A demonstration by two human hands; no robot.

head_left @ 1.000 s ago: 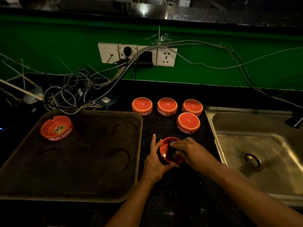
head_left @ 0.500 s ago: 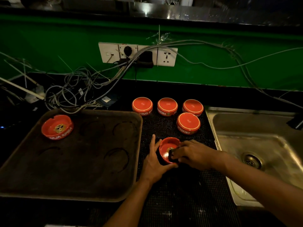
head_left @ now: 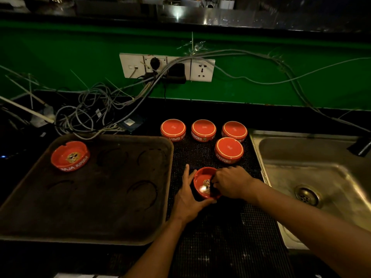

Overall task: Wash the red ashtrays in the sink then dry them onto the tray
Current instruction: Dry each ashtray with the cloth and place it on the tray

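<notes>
Drying stage rn. My left hand (head_left: pixel 187 194) cups the side of the ashtray I'm working on (head_left: pixel 202 186), fingers mostly straight along its wall, thumb round the near side. It sits upright on the black mesh mat (head_left: pixel 220 237), btwn the tray (head_left: pixel 104 197) and the sink (head_left: pixel 313 177). My right hand (head_left: pixel 230 182) is curled over the bowl, fingertips pinching smth dark inside it, prob a cloth (head_left: pixel 213 191), can't tell for sure, too dim.

Progress, as I judge it: 1 ashtray (head_left: pixel 69 156) already upright on the tray, far left corner, so that one's done. 4 more (head_left: pixel 203 130) stand upside down on the mat behind my hands, 3 in a row + 1 nearer (head_left: pixel 228 150), prob washed & draining, not yet wiped. Sink has no ashtrays in it. So approx 1 of 6 finished, this one midway, 4 left to dry & move over to the tray
</notes>
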